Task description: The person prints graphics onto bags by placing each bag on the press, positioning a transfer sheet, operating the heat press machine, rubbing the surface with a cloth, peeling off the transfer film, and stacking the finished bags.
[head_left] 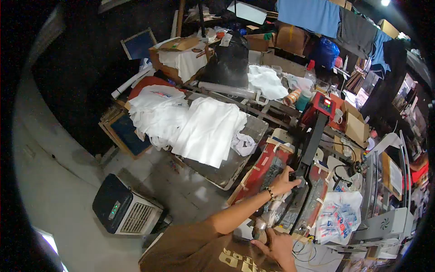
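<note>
A black heat press [312, 145] with a red control box [322, 105] stands right of centre. My left hand [284, 181] reaches to the press's dark handle area, its fingers bent around something I cannot make out. Nearer my body, my right hand [274, 247] is beside a wrapped, brownish part [260, 226] at the front end of the machine; its thumb and fingers look apart. Left of the press lies a red board with taped edges [253, 174]. White printed sheets [337, 217] lie to the right of the press.
White shirts [208, 131] are piled on a table [258, 131] left of the press. An air cooler [127, 206] stands on the floor at lower left. Behind are cardboard boxes [292, 38] and a black bag [226, 63]. A metal-framed machine [385, 226] is at right.
</note>
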